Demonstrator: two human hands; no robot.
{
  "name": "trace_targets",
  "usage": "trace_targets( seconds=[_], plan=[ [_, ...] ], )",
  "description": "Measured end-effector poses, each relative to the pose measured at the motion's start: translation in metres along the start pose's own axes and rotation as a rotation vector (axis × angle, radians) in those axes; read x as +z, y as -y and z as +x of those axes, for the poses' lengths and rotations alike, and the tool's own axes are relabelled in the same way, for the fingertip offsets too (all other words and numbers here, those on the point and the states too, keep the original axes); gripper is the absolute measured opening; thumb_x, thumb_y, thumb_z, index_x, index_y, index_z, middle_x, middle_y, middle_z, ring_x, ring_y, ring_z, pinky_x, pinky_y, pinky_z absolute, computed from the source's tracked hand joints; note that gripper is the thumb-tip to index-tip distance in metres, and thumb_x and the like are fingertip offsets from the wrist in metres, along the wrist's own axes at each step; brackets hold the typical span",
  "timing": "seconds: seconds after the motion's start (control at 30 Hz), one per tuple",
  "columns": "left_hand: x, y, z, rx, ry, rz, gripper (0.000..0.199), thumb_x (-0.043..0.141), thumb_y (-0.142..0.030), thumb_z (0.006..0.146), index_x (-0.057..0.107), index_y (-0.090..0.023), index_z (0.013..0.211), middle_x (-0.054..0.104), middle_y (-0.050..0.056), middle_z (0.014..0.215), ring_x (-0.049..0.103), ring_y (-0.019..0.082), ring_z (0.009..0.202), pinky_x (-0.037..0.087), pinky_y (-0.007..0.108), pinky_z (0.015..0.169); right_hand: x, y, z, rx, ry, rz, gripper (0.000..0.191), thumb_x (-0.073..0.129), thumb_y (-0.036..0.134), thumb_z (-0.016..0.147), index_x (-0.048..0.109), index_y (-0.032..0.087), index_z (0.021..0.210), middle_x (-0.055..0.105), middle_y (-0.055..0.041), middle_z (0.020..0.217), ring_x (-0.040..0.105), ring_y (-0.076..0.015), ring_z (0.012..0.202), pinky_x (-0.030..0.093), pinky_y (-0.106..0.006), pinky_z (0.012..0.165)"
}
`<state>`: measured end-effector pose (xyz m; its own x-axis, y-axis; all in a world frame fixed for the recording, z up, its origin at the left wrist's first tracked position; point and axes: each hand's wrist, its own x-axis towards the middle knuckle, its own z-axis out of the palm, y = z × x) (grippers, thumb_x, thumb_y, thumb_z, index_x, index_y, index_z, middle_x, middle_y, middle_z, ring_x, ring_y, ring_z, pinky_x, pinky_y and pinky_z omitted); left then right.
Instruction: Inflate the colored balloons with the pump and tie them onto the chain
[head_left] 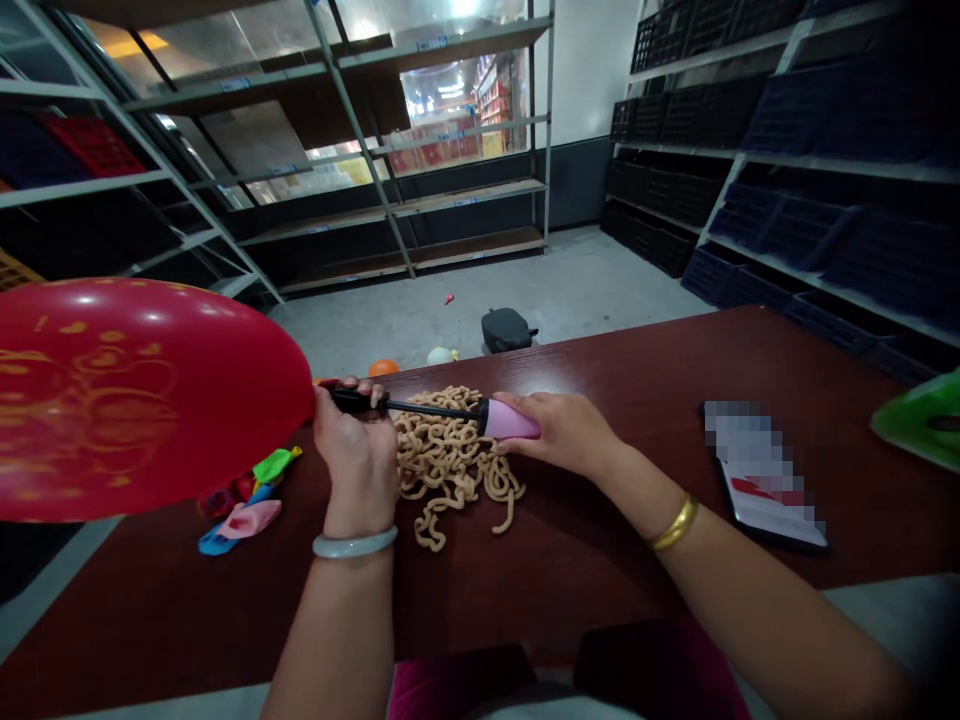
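Note:
A large inflated red balloon (142,400) with yellow printing fills the left side, its neck end at my left hand (356,430). That hand is closed round the black nozzle end of a hand pump, palm upward. My right hand (562,430) grips the pump's pink body (510,420), and a black rod (431,408) shows between the two hands. Below the rod lies a pile of tan, curly strands (457,470) on the dark red table (525,590).
Uninflated balloons (247,515) lie at the table's left. A phone (765,480) rests at the right, near a green object (922,425) at the edge. Beyond the table are a dark bag (506,330) on the floor and shelves (480,250) with crates (802,230) at the right.

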<state>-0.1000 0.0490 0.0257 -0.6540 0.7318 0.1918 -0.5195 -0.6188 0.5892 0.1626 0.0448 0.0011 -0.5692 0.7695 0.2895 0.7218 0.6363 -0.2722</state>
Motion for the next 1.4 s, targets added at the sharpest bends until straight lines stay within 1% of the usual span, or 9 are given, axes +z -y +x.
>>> trace_targets(
  seconds=[0.17,0.3,0.43,0.57,0.7,0.87,1.07,1.27,1.4],
  plan=[
    [0.016,0.032,-0.037,-0.134,0.058,0.003,0.021,0.057,-0.036,0.087,0.048,-0.019,0.077,0.052,-0.001,0.069,0.052,0.010,0.059,0.041,0.022,0.056,0.005,0.003,0.000,0.020,-0.011,-0.022,0.067,0.052,0.065,0.082,0.040,0.033,0.139,0.068,-0.0039,0.104,0.064,-0.0235,0.089,0.042,-0.031,0.072],
    [0.025,0.054,-0.068,-0.238,0.090,0.025,0.019,0.059,-0.036,0.085,0.053,-0.019,0.080,0.057,0.000,0.073,0.056,0.012,0.067,0.047,0.028,0.072,0.008,0.004,0.000,0.040,-0.016,-0.037,0.067,0.050,0.064,0.084,0.038,0.031,0.140,0.067,-0.0050,0.109,0.063,-0.0236,0.090,0.042,-0.031,0.071],
    [0.026,0.063,-0.079,-0.267,0.082,0.014,0.016,0.060,-0.034,0.085,0.055,-0.019,0.081,0.059,0.000,0.072,0.059,0.013,0.069,0.048,0.031,0.076,0.004,0.006,0.001,0.038,0.029,-0.078,0.072,0.048,0.062,0.086,0.024,0.032,0.147,0.065,-0.0057,0.107,0.063,-0.0227,0.089,0.041,-0.030,0.070],
    [0.024,0.062,-0.078,-0.308,0.054,-0.007,0.019,0.059,-0.036,0.085,0.056,-0.018,0.080,0.062,0.001,0.073,0.060,0.013,0.071,0.047,0.032,0.080,-0.001,0.011,0.003,-0.010,0.084,-0.130,0.070,0.047,0.056,0.090,0.013,0.038,0.149,0.062,-0.0053,0.107,0.062,-0.0206,0.085,0.039,-0.028,0.067],
    [0.024,0.061,-0.079,-0.317,0.010,-0.020,0.015,0.059,-0.031,0.085,0.057,-0.017,0.080,0.063,0.002,0.075,0.061,0.013,0.074,0.047,0.032,0.083,-0.002,0.013,0.002,-0.041,0.080,-0.136,0.065,0.050,0.048,0.090,0.019,0.041,0.147,0.058,-0.0049,0.114,0.061,-0.0194,0.088,0.038,-0.027,0.067],
    [0.024,0.062,-0.077,-0.280,0.011,0.025,0.012,0.058,-0.027,0.084,0.058,-0.016,0.079,0.062,0.002,0.074,0.060,0.014,0.071,0.047,0.034,0.083,0.000,0.014,0.001,-0.037,0.073,-0.131,0.060,0.052,0.047,0.089,0.029,0.039,0.144,0.058,-0.0054,0.112,0.060,-0.0199,0.085,0.038,-0.028,0.066],
    [0.018,0.052,-0.054,-0.167,-0.099,0.077,0.017,0.053,-0.027,0.087,0.054,-0.016,0.074,0.063,0.002,0.069,0.062,0.014,0.067,0.049,0.036,0.081,-0.004,0.014,0.001,-0.029,0.106,-0.134,0.058,0.050,0.049,0.088,0.032,0.039,0.142,0.060,-0.0052,0.106,0.061,-0.0202,0.081,0.038,-0.028,0.066],
    [0.003,0.037,-0.025,-0.139,-0.169,0.167,0.011,0.054,-0.023,0.084,0.054,-0.017,0.075,0.066,0.002,0.074,0.065,0.012,0.072,0.050,0.028,0.076,-0.006,-0.013,0.002,0.060,0.059,-0.178,0.059,0.051,0.049,0.087,0.032,0.039,0.142,0.061,-0.0039,0.108,0.062,-0.0214,0.083,0.039,-0.029,0.066],
    [0.005,0.026,-0.023,-0.206,-0.198,0.169,0.006,0.057,-0.019,0.079,0.052,-0.017,0.075,0.062,-0.001,0.070,0.059,0.009,0.061,0.045,0.019,0.057,-0.007,-0.041,0.003,0.227,0.042,-0.268,0.055,0.051,0.047,0.086,0.038,0.036,0.139,0.063,-0.0062,0.103,0.061,-0.0248,0.089,0.040,-0.031,0.069]
  ],
)
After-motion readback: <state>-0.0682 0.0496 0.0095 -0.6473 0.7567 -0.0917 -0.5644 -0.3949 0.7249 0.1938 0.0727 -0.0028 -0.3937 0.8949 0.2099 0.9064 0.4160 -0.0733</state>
